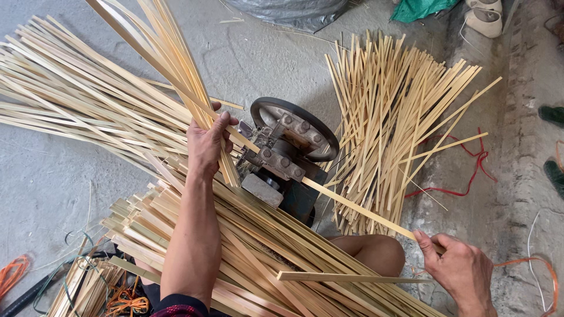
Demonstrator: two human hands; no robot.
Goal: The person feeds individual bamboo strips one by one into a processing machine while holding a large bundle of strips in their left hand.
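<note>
My left hand (207, 144) grips a bundle of long pale bamboo strips (167, 53) that fans up to the top left. Just right of it sits a small dark metal machine (288, 155) with a round wheel and bolted blocks. A single bamboo strip (352, 208) comes out of the machine toward the lower right, and my right hand (461, 267) pinches its end. A big heap of strips (258, 258) lies across my lap. My bare knee (376, 252) shows below the machine.
A pile of shorter strips (393, 117) lies on the concrete floor right of the machine. More long strips (64, 100) spread at left. Red cord (470, 170), orange string (14, 273), a tied bundle (88, 285), a green cloth (420, 8) and sandals (484, 17) lie around.
</note>
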